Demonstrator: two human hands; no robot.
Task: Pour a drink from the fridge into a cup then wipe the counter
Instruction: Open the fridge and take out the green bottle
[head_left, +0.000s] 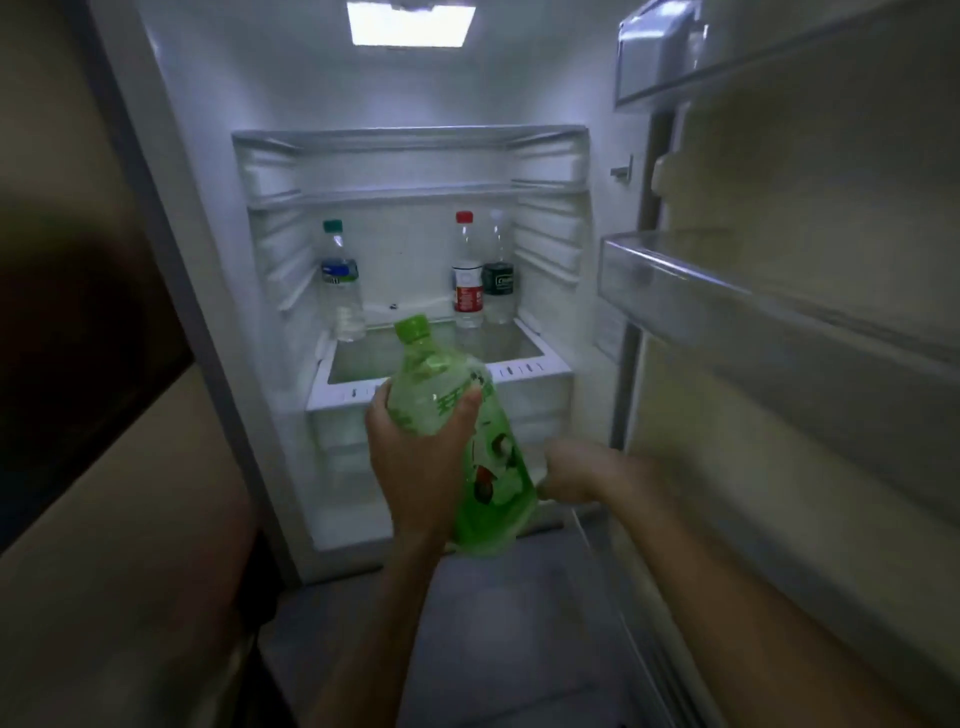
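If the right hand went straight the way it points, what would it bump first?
Probably the green bottle: the right hand points left at its lower part, very close. The left hand grips the bottle higher up. Blur hides whether they touch.

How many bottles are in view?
4. A green bottle in the left hand; on the fridge shelf, a teal-capped bottle at left, a red-capped bottle and a dark-labelled bottle together at right. None seem hidden.

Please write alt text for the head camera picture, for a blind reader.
A left hand grips a tilted green bottle before an open, lit fridge; the blurred right hand is near its base. Inside stand a green-capped bottle, a red-capped bottle and a dark-labelled bottle.
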